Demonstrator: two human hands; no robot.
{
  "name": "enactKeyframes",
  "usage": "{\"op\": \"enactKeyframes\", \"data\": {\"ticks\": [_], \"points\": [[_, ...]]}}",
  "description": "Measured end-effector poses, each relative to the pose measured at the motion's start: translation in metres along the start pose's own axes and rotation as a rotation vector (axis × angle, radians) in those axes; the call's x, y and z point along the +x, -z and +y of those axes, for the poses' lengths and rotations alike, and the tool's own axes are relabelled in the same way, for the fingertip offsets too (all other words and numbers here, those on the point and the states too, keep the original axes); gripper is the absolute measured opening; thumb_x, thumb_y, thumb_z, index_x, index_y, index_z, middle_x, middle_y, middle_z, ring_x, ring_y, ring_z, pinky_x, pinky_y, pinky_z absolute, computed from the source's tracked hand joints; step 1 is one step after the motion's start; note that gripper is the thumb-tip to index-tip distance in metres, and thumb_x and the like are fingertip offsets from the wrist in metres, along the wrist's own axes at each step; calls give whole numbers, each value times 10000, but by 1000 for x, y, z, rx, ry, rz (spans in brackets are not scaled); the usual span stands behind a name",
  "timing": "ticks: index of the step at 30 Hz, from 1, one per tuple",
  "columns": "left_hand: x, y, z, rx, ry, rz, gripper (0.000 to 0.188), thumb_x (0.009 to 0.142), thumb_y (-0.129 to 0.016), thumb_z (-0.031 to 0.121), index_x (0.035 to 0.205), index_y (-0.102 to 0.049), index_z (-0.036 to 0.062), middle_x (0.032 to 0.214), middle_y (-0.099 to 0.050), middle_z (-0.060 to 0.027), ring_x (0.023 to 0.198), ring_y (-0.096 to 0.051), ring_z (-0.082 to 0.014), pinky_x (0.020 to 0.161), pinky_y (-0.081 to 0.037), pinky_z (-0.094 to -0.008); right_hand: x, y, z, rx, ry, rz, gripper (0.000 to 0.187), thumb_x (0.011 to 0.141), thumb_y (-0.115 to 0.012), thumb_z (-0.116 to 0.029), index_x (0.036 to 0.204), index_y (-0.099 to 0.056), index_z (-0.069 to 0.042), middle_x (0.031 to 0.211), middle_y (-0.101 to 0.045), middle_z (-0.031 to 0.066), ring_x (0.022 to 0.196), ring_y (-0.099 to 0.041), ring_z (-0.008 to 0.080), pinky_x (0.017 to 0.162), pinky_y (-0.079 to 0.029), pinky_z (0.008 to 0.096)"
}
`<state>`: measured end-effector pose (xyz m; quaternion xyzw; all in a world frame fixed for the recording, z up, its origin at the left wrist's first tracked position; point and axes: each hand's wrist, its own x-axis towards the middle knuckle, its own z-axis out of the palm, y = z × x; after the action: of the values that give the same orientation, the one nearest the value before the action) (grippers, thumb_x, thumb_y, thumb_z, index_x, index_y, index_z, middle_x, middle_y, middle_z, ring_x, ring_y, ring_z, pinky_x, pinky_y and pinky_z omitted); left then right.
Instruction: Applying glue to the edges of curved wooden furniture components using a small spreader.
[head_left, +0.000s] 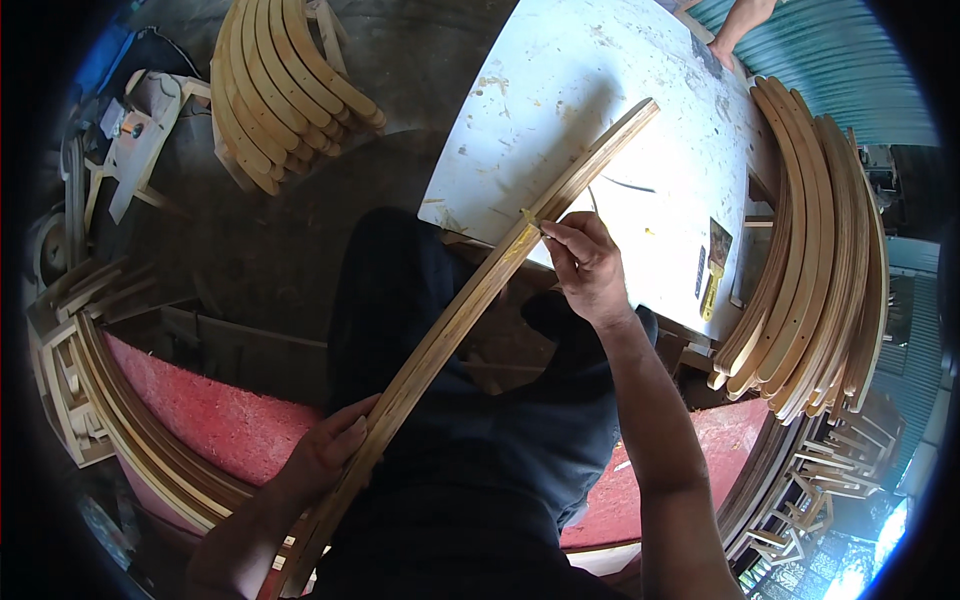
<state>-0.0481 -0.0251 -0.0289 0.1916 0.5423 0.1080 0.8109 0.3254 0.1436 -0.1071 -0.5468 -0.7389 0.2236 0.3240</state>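
Observation:
A long, slightly curved wooden strip [455, 325] slants across my lap, its far end resting over the white table. My left hand [330, 440] is closed round its lower part. Farther up, my right hand [588, 265] pinches something small and thin against the strip's edge; its kind is hidden by the fingers. Yellowish putty [522, 238] is smeared on the wood just there. On the white table [490, 130], to the right of my right hand, lies a flat tool [713, 285] with a dark end and a yellow part.
Stacked curved wooden pieces [815, 240] stand at the right, and another stack [275, 85] is at the far left. Beside my legs is a red surface [215, 400] with long curved strips [150, 430] next to it. Another person's bare foot [722, 55] shows beyond the table.

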Motion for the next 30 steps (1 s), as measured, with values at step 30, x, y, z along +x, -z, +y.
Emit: {"op": "enactKeyframes", "data": {"ticks": [30], "points": [[-2,-2,1,-4,33,10,559,1092,-507,398,1595,-419,172,954,-661,-54,782,-646,-112,695,-568,-287,-55,-18,-42,297,-102,-39,275,896,-738,86,1131,-763,-55,1010,-653,72,888,-662,154,731,-526,265]]}}
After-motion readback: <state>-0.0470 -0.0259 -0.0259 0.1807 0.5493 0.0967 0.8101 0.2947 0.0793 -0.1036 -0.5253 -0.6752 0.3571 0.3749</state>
